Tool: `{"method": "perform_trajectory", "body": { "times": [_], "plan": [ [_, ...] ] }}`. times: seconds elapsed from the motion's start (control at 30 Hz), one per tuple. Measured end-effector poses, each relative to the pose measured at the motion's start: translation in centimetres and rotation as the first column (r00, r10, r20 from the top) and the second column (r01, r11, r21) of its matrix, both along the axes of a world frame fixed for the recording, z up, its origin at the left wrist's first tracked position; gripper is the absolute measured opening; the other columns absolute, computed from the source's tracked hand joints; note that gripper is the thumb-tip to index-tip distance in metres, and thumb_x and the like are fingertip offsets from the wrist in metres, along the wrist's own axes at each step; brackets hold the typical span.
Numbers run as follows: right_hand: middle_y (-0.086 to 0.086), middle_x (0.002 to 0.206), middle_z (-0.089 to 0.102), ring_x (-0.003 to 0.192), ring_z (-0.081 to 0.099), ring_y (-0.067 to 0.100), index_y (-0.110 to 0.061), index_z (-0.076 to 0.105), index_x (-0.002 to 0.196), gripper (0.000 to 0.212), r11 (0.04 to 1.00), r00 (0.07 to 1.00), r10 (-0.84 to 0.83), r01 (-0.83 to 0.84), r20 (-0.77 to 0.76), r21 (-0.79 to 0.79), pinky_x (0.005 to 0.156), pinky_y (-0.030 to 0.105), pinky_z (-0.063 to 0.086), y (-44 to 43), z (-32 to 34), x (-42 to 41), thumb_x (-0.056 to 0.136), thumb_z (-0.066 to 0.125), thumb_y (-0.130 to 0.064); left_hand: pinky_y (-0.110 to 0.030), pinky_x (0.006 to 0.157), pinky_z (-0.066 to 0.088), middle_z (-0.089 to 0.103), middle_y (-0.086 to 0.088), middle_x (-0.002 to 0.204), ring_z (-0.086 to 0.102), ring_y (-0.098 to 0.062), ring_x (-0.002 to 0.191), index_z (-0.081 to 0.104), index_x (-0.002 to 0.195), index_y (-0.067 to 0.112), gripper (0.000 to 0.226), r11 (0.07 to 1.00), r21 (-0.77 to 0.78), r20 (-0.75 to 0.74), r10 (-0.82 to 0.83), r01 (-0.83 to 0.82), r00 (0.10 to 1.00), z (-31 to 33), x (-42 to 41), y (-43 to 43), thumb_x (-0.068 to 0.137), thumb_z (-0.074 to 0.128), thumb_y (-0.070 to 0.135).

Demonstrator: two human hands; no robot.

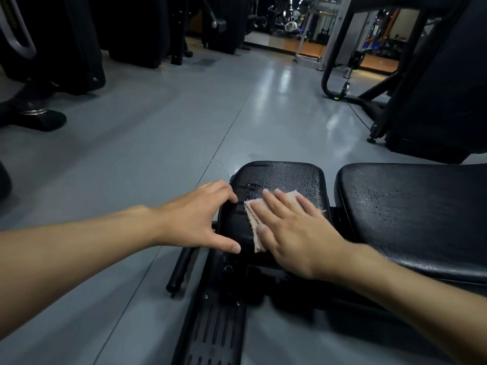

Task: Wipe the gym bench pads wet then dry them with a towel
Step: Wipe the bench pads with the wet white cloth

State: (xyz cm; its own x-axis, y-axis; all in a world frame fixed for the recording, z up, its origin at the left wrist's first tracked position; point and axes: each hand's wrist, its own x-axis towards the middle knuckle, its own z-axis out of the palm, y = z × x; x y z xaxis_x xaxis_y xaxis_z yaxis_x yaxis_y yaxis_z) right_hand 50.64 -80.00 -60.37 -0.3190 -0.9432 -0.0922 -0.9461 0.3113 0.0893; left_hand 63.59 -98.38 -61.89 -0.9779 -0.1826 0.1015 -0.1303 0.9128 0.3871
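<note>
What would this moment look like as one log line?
right hand: presses cloth on wet seat pad | left hand: holds its edge

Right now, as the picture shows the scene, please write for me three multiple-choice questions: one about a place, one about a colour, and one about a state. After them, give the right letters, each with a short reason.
1. Where does the cloth lie?
A) on the floor
B) on the large pad at the right
C) on the small pad

2. What colour is the cloth?
A) blue
B) pale pink
C) green

3. How is the right hand?
A) flat, pressing on the cloth
B) closed in a fist, holding nothing
C) hanging beside the bench

Key: 1 C, the cloth lies on the small pad, which is covered in droplets; 2 B, its visible edges are pale pink; 3 A, the hand lies flat and spread on the cloth.
</note>
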Motion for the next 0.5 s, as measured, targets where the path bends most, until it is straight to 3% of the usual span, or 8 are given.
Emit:
{"method": "perform_trajectory", "body": {
  "times": [0.13, 0.2, 0.27, 0.37, 0.5],
  "plan": [
    [0.003, 0.168, 0.001, 0.154, -0.003, 0.021, -0.031, 0.01, 0.158, 0.056, 0.992, 0.99, -0.129, 0.127, 0.056, 0.026, 0.122, 0.05, 0.0, -5.8, 0.0, -4.5, 0.104, 0.018, -0.04, -0.011, 0.1, 0.033, 0.039, 0.017, 0.133, 0.039, 0.003, 0.121, 0.046, 0.136, 0.023, 0.09, 0.999, 0.034, -0.04, 0.009, -0.008, 0.999, -0.7, 0.2, 0.0, 0.065, 0.076, 0.069],
    [0.004, 0.167, 0.003, 0.154, -0.001, 0.023, -0.03, 0.013, 0.158, 0.057, 0.98, 0.978, -0.199, 0.197, 0.058, 0.036, 0.122, 0.052, 0.001, -9.1, -0.5, -7.2, 0.103, 0.019, -0.041, 0.001, 0.094, 0.026, 0.038, 0.017, 0.134, 0.038, 0.005, 0.119, 0.045, 0.138, 0.023, 0.09, 0.999, 0.051, -0.051, 0.01, -0.007, 0.999, -0.9, 0.4, 0.0, 0.066, 0.077, 0.066],
    [0.006, 0.166, 0.011, 0.153, 0.005, 0.024, -0.028, 0.022, 0.155, 0.058, 0.963, 0.961, -0.268, 0.265, 0.072, 0.049, 0.12, 0.054, 0.004, -12.1, -0.5, -9.0, 0.1, 0.019, -0.044, 0.005, 0.091, 0.023, 0.038, 0.016, 0.135, 0.037, 0.006, 0.118, 0.043, 0.14, 0.022, 0.09, 0.998, 0.065, -0.054, 0.01, -0.007, 0.998, -1.1, 0.4, -0.1, 0.068, 0.077, 0.064],
    [0.007, 0.16, 0.027, 0.15, 0.016, 0.025, -0.026, 0.035, 0.146, 0.056, 0.948, 0.944, -0.318, 0.315, 0.083, 0.056, 0.118, 0.056, 0.009, -13.9, -0.6, -9.8, 0.097, 0.019, -0.046, -0.005, 0.097, 0.031, 0.036, 0.018, 0.135, 0.039, 0.003, 0.12, 0.042, 0.14, 0.024, 0.092, 0.997, 0.073, -0.05, 0.02, -0.016, 0.999, -1.0, 0.2, -0.2, 0.066, 0.078, 0.065],
    [0.001, 0.166, 0.012, 0.152, 0.006, 0.022, -0.031, 0.022, 0.153, 0.055, 0.979, 0.978, -0.205, 0.204, 0.033, 0.026, 0.12, 0.054, 0.004, -11.3, -0.9, -7.4, 0.099, 0.02, -0.04, -0.026, 0.104, 0.039, 0.036, 0.017, 0.133, 0.038, -0.001, 0.123, 0.04, 0.136, 0.025, 0.095, 0.996, 0.077, -0.041, 0.048, -0.045, 0.998, -1.3, 0.0, -0.3, 0.061, 0.077, 0.07]
  ]
}}
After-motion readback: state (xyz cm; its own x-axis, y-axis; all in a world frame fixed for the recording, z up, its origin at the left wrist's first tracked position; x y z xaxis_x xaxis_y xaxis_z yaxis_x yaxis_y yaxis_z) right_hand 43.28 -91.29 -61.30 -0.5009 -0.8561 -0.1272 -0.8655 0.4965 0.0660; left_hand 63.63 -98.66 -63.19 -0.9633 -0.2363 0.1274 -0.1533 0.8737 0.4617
